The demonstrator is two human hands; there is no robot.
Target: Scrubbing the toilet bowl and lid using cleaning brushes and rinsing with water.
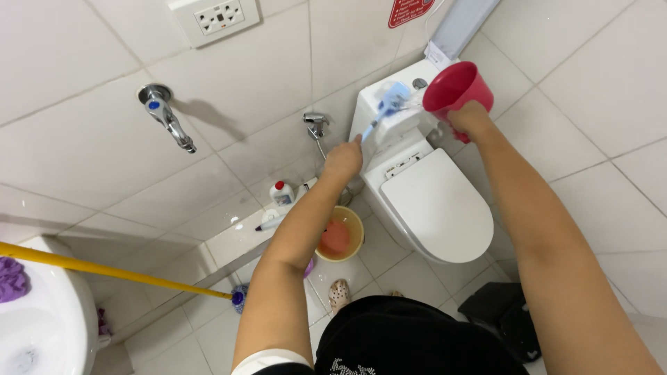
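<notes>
A blue-headed brush (390, 101) lies against the top of the white toilet tank (389, 128), its head blurred and its slim handle slanting down into the left hand (342, 158), which is closed around the handle's lower end. It looks light and stiff, with soft bristles; wet plastic of that kind is likely slippery, so a grip low on the handle, as here, seems the sound place to hold it. Just to the right, the right hand (471, 119) is wrapped around the base of a red plastic scoop (455, 87), tipped so that its open mouth faces the tank. The scoop looks rigid and light when empty, heavier with water in it; whether it holds any cannot be told.

Below the tank the toilet lid (438, 205) is down. Beside the bowl on the tiled floor stands a yellow bucket (340, 236) with pinkish contents, and near it a white bottle with a red cap (281, 193). A spray hose fitting (317, 125) and a wall tap (165, 114) are fixed to the tiled wall. A yellow pole (118, 272) crosses above a white basin (48, 319) at the lower left.
</notes>
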